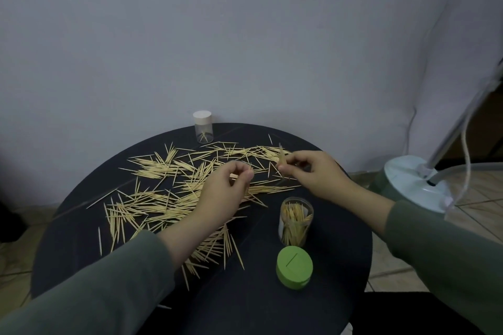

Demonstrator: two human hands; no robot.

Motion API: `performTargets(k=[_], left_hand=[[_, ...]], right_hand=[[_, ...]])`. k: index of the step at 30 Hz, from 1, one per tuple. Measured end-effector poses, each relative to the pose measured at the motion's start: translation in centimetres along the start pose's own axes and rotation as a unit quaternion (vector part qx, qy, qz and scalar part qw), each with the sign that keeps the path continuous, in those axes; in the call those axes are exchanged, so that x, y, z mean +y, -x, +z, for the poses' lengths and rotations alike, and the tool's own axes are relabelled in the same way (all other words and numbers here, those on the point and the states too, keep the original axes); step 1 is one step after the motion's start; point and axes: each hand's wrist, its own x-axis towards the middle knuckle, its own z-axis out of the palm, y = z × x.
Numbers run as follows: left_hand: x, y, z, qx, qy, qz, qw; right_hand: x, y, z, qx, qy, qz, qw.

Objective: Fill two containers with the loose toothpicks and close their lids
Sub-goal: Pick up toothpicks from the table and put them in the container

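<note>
Head view: one round dark table [340, 266] carries loose toothpicks [152, 207], too many to count, spread from 9 o'clock across the centre to 1 o'clock. Two clear containers noted. Open container [295, 221], at 4 o'clock, stands upright, partly filled with toothpicks. One green lid [294, 266] lies just beside it at 5 o'clock, off the container. Second container [203, 130], at 12 o'clock on the far rim, upright, white lid [202, 117] on, a few toothpicks inside. Left hand [226, 193] hovers over the centre, fingers curled; contents cannot be told. Right hand [315, 174], at 2 o'clock, pinches a small bundle of toothpicks [281, 159].
</note>
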Motion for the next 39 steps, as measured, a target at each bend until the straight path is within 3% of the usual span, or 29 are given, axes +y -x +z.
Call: performTargets(k=[7, 16, 28, 33, 39], left_hand=[[2.0, 1.2, 0.7, 0.000, 0.167, 0.024, 0.986], [3.5, 2.8, 2.3, -0.032, 0.278, 0.019, 0.960], [2.3, 2.9, 2.5, -0.086, 0.144, 0.037, 0.985], [2.4, 3.0, 2.3, -0.118, 0.104, 0.037, 0.987], [2.1, 3.2, 1.5, -0.117, -0.013, 0.149, 0.982]], right_hand=[[-0.8, 1.0, -2.4, -0.018, -0.131, -0.043, 0.990], [-0.7, 2.2, -3.8, -0.171, -0.117, -0.059, 0.977], [1.0, 2.1, -3.9, -0.221, -0.052, -0.022, 0.974], [1.3, 2.1, -4.1, -0.293, 0.026, 0.019, 0.956], [1.4, 2.3, -3.6, -0.321, 0.060, 0.036, 0.944]])
